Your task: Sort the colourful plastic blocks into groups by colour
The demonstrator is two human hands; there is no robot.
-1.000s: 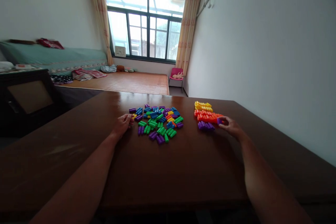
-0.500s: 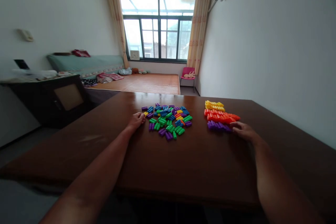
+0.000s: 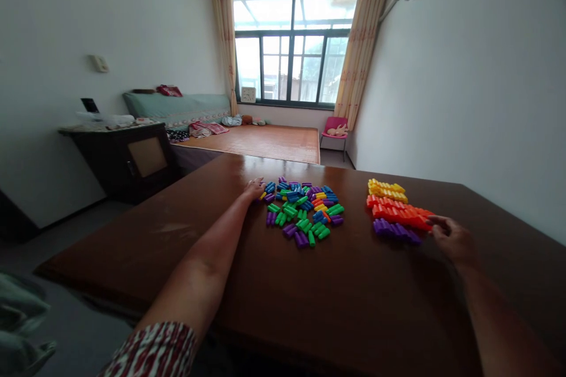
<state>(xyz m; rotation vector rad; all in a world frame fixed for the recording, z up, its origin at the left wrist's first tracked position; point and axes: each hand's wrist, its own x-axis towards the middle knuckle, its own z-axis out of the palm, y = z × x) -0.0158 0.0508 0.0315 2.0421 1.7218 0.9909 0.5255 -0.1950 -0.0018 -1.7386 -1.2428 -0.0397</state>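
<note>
At the left edge of a loose pile of small plastic pieces (image 3: 290,210), in green, blue, purple, yellow and orange, lies my left hand (image 3: 253,189). Its fingers stretch forward next to blue and yellow pieces, and nothing shows in them. My right hand (image 3: 454,241) has its thumb and forefinger at the right end of a row of orange plastic pieces (image 3: 398,210). In front of that row runs a row of purple plastic pieces (image 3: 395,232), apart from my fingers. Yellow plastic pieces (image 3: 387,189) stand in rows behind the orange ones.
Everything rests on a glossy brown table (image 3: 345,300). Beyond it are a bed (image 3: 269,140) with cloths, a pink chair (image 3: 335,128) and a window (image 3: 294,65). A dark cabinet (image 3: 106,159) stands to the left.
The view has turned left. My right hand has gone from the purple row's end to the orange row's end. My left hand has moved slightly farther back along the pile, its fingers straighter.
</note>
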